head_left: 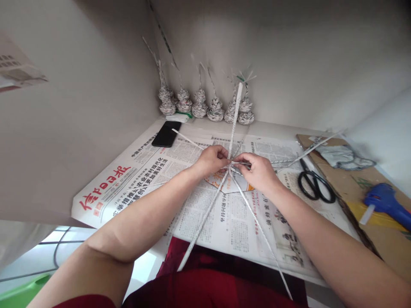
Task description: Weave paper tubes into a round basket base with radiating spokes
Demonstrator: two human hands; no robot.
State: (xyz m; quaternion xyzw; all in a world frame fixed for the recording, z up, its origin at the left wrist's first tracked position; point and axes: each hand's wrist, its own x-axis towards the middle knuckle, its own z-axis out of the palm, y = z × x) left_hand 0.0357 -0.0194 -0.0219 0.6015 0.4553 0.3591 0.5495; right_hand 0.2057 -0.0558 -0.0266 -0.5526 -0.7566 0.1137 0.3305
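Over the lap [192, 293], two ends of the paper strips [205, 220] trail loose. Above the newspaper [192, 205], left hand [212, 160] and right hand [257, 169] pinch the strips at their crossing. Judged: crossing laid, lengths left unwoven; whether it is fixed, the grip hides. Behind, woven gourd shapes [199, 110] look finished.

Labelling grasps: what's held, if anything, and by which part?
Pale strands, pinched in the fingertips of left hand and right hand, close to where the strands cross. Which strand each grips can't be told.
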